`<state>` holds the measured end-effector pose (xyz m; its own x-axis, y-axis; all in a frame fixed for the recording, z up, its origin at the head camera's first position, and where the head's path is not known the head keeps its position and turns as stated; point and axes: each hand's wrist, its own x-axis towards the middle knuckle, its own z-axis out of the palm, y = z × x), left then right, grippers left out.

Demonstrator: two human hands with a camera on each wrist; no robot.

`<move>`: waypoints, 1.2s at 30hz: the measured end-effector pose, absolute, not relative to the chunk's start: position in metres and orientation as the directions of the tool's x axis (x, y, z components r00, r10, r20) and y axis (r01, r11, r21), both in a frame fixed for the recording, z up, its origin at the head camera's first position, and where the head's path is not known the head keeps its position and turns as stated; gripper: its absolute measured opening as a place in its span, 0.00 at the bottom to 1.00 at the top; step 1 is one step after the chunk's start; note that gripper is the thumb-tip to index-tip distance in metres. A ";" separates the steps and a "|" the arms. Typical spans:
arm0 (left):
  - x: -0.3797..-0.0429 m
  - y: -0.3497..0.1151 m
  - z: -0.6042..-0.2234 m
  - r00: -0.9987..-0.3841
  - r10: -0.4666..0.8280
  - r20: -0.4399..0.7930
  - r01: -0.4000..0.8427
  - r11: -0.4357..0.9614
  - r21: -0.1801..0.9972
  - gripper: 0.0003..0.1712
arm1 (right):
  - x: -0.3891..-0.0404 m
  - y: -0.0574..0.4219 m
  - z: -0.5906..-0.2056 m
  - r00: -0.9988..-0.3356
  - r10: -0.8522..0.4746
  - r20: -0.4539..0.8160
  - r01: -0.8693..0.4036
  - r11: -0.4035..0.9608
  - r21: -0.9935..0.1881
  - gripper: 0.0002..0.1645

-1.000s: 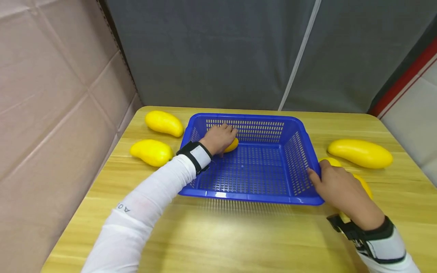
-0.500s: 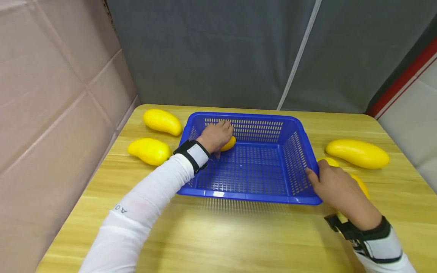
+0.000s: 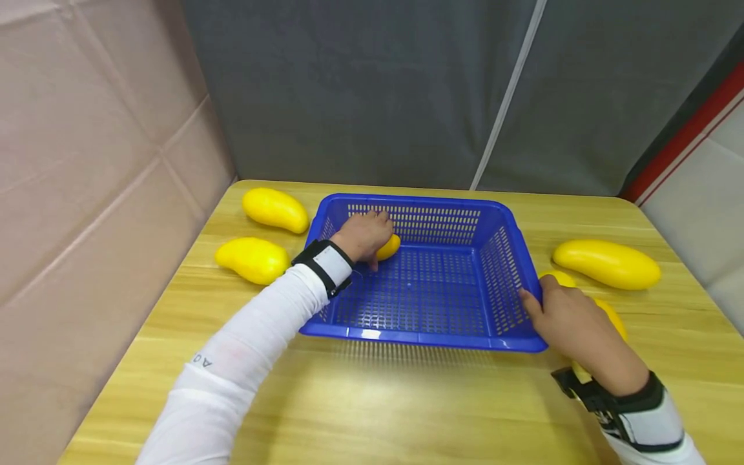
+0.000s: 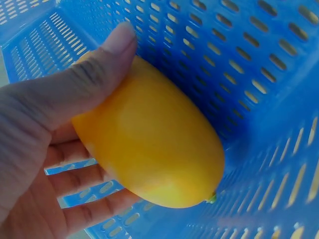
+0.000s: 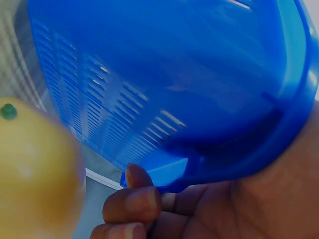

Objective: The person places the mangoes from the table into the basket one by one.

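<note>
A yellow mango [image 4: 154,134] with a small green stem nub lies in the left end of the blue plastic basket [image 3: 418,338]. My left hand [image 3: 363,237] reaches into the basket and holds that mango, thumb across its top and fingers along its side. In the head view the hand covers much of the fruit. At the opposite end, my right hand [image 3: 578,323] grips the basket's right rim, thumb on the inner side and fingers curled underneath, as the right wrist view shows. Close by that hand is another yellow mango [image 5: 37,169].
Two mangoes, one behind [image 3: 276,210] and one in front [image 3: 252,260], lie left of the basket on the wooden table [image 3: 407,413]. A large mango [image 3: 606,264] lies to the right, with several others partly hidden by my right hand. A grey curtain [image 3: 360,90] hangs behind.
My left hand and the mango in it have shifted very slightly left within the basket. The right hand keeps its grip on the rim.
</note>
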<state>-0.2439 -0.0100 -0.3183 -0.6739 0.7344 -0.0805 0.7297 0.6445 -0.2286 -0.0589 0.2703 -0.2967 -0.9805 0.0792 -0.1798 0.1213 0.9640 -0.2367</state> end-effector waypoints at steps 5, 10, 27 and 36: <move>-0.245 -0.011 -0.320 -0.678 0.732 -0.071 0.723 0.646 -0.247 0.43 | -0.060 0.269 -0.297 -0.982 0.077 -0.175 0.117 0.965 -0.234 0.36; -0.246 -0.010 -0.322 -0.688 0.723 -0.055 0.703 0.646 -0.298 0.47 | -0.061 0.269 -0.296 -0.982 0.072 -0.177 0.113 0.965 -0.236 0.36; -0.246 -0.014 -0.318 -0.697 0.717 -0.037 0.705 0.674 -0.221 0.52 | -0.060 0.270 -0.298 -0.984 0.068 -0.162 0.104 0.968 -0.229 0.35; -0.247 -0.022 -0.308 -0.701 0.711 -0.066 0.711 0.688 -0.146 0.54 | -0.060 0.271 -0.299 -0.979 0.077 -0.188 0.121 0.965 -0.233 0.36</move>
